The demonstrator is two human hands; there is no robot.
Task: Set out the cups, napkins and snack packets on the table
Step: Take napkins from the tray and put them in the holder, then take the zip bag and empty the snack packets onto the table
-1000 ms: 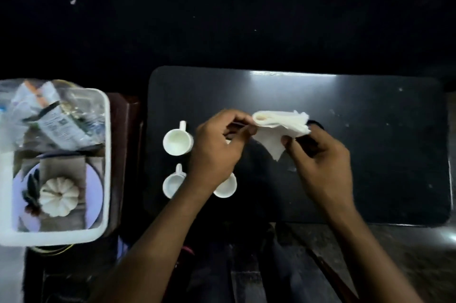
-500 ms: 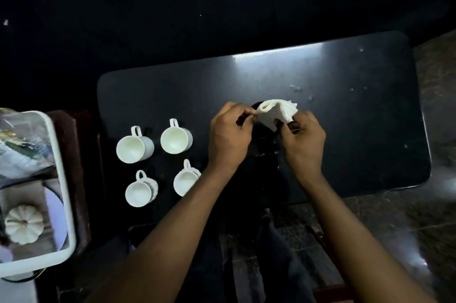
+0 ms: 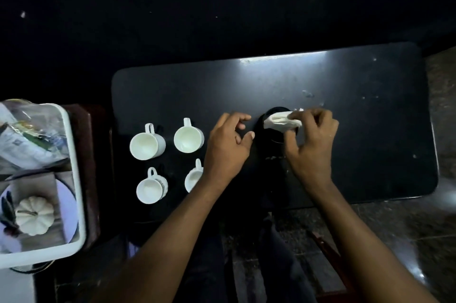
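Several white cups stand on the left half of the black table [image 3: 370, 105]: one at back left [image 3: 146, 145], one beside it [image 3: 188, 138], one at front left [image 3: 151, 188], and one [image 3: 193, 179] partly hidden by my left wrist. My right hand [image 3: 312, 137] pinches a crumpled white napkin [image 3: 280, 122] over a round black holder [image 3: 276, 127]. My left hand [image 3: 228, 147] hovers just left of the holder, fingers apart, holding nothing. Snack packets [image 3: 27, 139] lie in a clear bag in the white tray [image 3: 78, 179] at the left.
The white tray rests on a dark brown stand left of the table and also holds a plate with a grey cloth and a small white pumpkin [image 3: 34, 213]. White crumbs speckle the table's right half. My dark-clothed legs and tiled floor lie below the front edge.
My left hand has let go of the napkin and drawn back to the left. My right hand has lowered the napkin onto the black holder. The view has shifted, showing more of the tray.
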